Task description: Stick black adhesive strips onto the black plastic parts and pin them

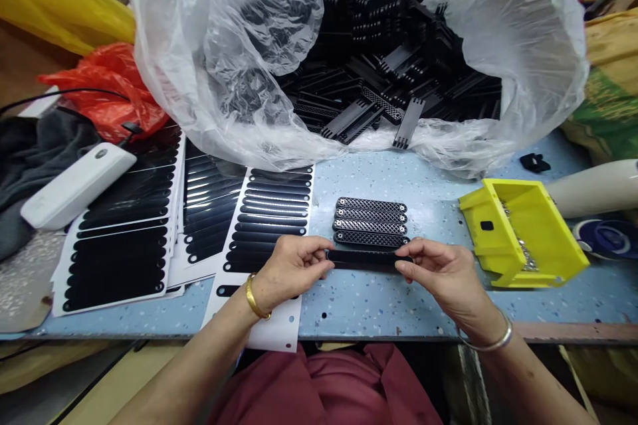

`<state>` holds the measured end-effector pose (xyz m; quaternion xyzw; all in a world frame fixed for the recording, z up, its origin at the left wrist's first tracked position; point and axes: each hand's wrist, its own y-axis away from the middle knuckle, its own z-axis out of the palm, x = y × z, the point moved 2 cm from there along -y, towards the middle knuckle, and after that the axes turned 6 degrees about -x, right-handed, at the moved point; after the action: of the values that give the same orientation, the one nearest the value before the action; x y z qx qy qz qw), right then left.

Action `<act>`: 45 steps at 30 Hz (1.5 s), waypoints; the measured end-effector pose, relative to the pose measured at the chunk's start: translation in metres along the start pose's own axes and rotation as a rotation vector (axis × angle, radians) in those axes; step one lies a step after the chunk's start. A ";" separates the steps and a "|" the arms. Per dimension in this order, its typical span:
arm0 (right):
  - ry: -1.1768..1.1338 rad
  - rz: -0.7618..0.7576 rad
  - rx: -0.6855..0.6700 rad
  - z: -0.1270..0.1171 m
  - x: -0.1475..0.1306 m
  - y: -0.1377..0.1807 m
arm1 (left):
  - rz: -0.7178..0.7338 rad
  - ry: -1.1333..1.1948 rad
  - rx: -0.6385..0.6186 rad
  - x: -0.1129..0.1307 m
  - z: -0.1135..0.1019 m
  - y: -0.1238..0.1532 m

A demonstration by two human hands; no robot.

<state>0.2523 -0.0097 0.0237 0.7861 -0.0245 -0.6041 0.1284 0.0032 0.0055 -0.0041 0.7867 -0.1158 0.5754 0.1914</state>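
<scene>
A narrow black strip (363, 260) stretches between my two hands, just in front of a short row of textured black bars (371, 222) on the blue table. My left hand (294, 267) pinches its left end between thumb and fingers. At the right end, my right hand (441, 269) does the same. Whether the strip is a single layer or lies on a bar beneath, I cannot tell. Left of it is a white backing sheet (284, 319) carrying several black rounded strips, its lower part bare; my left forearm passes over it.
A big clear plastic bag (224, 80) full of black plastic parts (399, 60) fills the back. At right stands a yellow bin (538, 232) with small metal pieces. More strip sheets (119, 259) lie at left, under a white device (80, 186). A small black piece (535, 162) lies behind the bin.
</scene>
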 end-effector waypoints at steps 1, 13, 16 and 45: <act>0.005 -0.001 0.000 0.000 0.000 0.000 | 0.010 -0.006 -0.007 0.000 0.000 0.000; 0.041 -0.005 0.001 0.001 -0.003 0.000 | -0.138 0.088 -0.054 0.002 0.001 -0.004; 0.097 -0.039 0.016 0.002 -0.004 0.000 | -0.145 0.121 -0.034 0.002 0.002 -0.005; 0.596 -0.168 0.100 0.011 -0.004 -0.005 | -0.119 0.125 -0.005 0.009 -0.001 -0.008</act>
<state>0.2405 -0.0062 0.0233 0.9331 0.0495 -0.3538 0.0409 0.0087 0.0136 0.0030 0.7543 -0.0584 0.6105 0.2341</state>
